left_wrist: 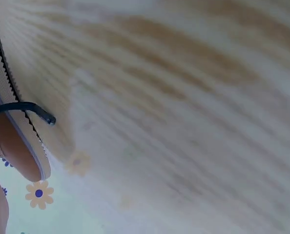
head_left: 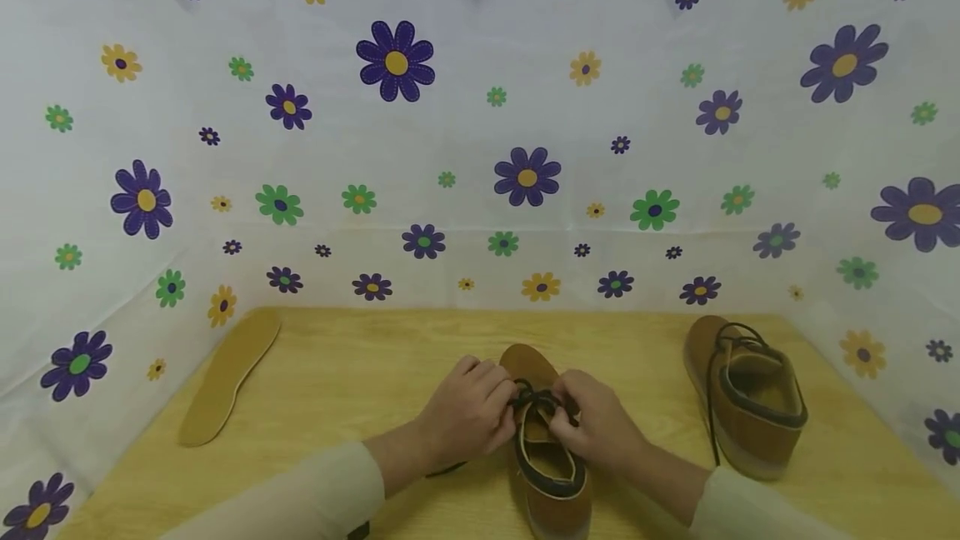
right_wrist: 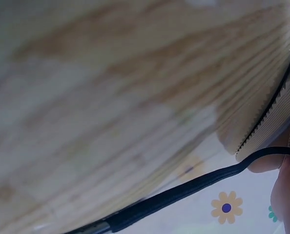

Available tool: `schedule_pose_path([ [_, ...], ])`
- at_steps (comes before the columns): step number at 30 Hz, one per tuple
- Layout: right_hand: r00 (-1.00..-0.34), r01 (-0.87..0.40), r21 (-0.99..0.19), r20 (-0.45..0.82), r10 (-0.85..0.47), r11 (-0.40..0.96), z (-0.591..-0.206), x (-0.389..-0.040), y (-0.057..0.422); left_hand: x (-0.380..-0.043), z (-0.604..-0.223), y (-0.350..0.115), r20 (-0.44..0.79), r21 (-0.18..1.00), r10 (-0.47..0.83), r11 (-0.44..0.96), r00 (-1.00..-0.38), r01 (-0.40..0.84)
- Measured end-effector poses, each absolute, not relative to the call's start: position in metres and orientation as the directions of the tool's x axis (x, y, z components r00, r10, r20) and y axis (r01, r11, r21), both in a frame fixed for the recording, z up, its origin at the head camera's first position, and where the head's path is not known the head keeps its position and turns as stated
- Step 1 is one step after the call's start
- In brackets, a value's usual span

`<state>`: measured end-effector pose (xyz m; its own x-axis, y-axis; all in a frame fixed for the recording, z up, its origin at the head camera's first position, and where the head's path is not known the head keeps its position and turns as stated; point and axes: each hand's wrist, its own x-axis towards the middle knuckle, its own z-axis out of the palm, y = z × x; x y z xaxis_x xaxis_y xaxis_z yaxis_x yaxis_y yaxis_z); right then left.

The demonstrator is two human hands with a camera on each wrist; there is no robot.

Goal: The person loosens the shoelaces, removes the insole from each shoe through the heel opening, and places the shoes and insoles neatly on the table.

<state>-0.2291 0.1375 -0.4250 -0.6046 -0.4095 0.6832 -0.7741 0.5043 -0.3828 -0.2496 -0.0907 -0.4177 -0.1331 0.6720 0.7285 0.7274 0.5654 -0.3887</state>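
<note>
In the head view a brown shoe [head_left: 558, 511] stands on the table in front of me, toe pointing away. Its dark shoelace [head_left: 536, 397] is crossed or looped over the tongue between both hands. From the left, my left hand [head_left: 468, 408] pinches one side of the shoelace, fingers curled. My right hand [head_left: 597, 419] pinches the other side with thumb and fingers. The left wrist view has the shoe's side [left_wrist: 18, 141] and a loose lace end [left_wrist: 37, 111]. In the right wrist view a lace length [right_wrist: 184, 194] trails beside the ribbed sole edge [right_wrist: 277, 109].
A second brown shoe [head_left: 757, 440], its dark lace hanging down one side, stands at the right. A tan insole [head_left: 228, 382] lies at the table's left edge. White flowered cloth [head_left: 465, 132] surrounds the back and sides of the wood-grain table [head_left: 360, 390].
</note>
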Motion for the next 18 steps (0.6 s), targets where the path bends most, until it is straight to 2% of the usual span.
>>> schedule_pose_path([
  [6,-0.65,-0.746,-0.448,0.65,-0.394,0.493,-0.4265,-0.2286,0.1381,-0.2491,-0.4189,-0.0912,0.758,-0.358,0.644,0.543,-0.102,0.759],
  [9,-0.674,-0.728,-0.483,0.632,-0.382,0.487,-0.4268,-0.2279,0.1392,-0.2489,-0.4197,-0.0901,0.766,-0.375,0.639,0.528,-0.066,0.762],
  [14,-0.679,-0.726,-0.499,0.627,-0.381,0.474,-0.4274,-0.2297,0.1396,-0.2499,-0.4206,-0.0906,0.773,-0.409,0.634,0.506,-0.007,0.759],
  [18,-0.668,-0.735,-0.485,0.634,-0.389,0.473,-0.429,-0.2314,0.1394,-0.249,-0.421,-0.0912,0.784,-0.399,0.621,0.521,-0.013,0.754],
])
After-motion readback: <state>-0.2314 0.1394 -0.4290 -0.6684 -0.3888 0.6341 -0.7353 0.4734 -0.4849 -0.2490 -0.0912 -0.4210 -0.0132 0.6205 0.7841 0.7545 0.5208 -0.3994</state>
